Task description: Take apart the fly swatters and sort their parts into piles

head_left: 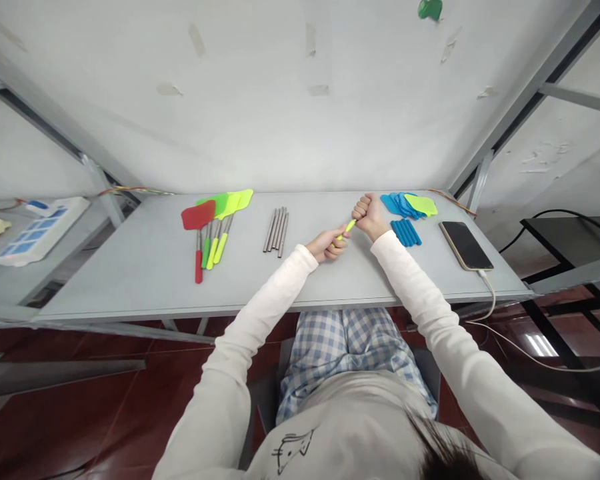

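A slim yellow-green handle [350,226] slants between my two hands above the middle of the table. The fingers of my left hand [329,245] are wrapped round its lower end. At its upper end my right hand [371,215] is closed in a fist, which hides whatever else lies inside. To the left is a bundle of bare metal rods [276,231]. Right beside my right hand lie loose blue and yellow-green fly swatter heads [420,205]. Several blue handles [406,232] are lined up just below these heads.
Fly swatters in red [199,217], green and yellow-green lie at the left on the grey table [130,273]. A phone [466,245] with a white cable rests near the right end. A white power strip [40,233] sits on a surface further left. A wall stands behind.
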Available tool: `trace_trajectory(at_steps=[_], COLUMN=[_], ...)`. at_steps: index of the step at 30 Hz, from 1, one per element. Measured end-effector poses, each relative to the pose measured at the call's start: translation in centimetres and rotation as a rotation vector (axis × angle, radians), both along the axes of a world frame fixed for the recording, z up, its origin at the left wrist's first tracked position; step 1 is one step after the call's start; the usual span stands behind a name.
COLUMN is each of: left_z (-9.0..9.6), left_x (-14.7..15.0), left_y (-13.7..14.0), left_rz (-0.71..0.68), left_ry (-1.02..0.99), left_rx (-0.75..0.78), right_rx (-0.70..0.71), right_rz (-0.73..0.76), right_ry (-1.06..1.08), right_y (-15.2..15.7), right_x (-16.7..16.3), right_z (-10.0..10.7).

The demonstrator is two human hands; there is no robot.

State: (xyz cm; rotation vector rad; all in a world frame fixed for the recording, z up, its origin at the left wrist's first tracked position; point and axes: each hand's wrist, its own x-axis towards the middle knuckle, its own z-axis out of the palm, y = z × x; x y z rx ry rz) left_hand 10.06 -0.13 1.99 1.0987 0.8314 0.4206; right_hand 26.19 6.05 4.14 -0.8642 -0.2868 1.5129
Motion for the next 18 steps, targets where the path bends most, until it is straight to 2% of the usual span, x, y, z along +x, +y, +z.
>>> trace_trajectory(at_steps=[2, 4, 5, 8, 13, 16, 18], left_z=[0.0, -0.1, -0.1, 0.4, 1.3, 0.9, 0.2], left_x=[-1.7, -3.4, -4.2, -5.2, -4.2, -3.7, -3.5], left_y=[-0.2, -0.5, -0.5, 0.0, 1.6, 2.4, 2.8], left_rz=[-0.044, -0.015, 0.029, 0.237, 0.479, 0.567, 0.594], left_ry=[-0.139, -0.185, -0.194, -0.188, -0.04, 0.066, 0.159], left_rx=[-0.21, -0.306, -0.313, -0.205, 0.091, 0.237, 0.304], right_rx=[0.03, 0.056, 0.048, -0.015, -0.127, -0.006, 0.092], right_rz=[-0.077, -0.188, -0.193, -0.096, 0.137, 0.19, 0.206], right_ry=[-0.009, -0.013, -0.021, -0.066, -0.251, -0.444, -0.486], right_y=[1.2, 2.3, 2.7, 3.2, 2.7, 2.6, 2.5], right_x=[2.5, 5.1, 6.0, 6.3, 0.3, -2.7, -3.6], right_z=[0.2, 0.4, 0.3, -0.3, -2.8, -4.1, -4.5])
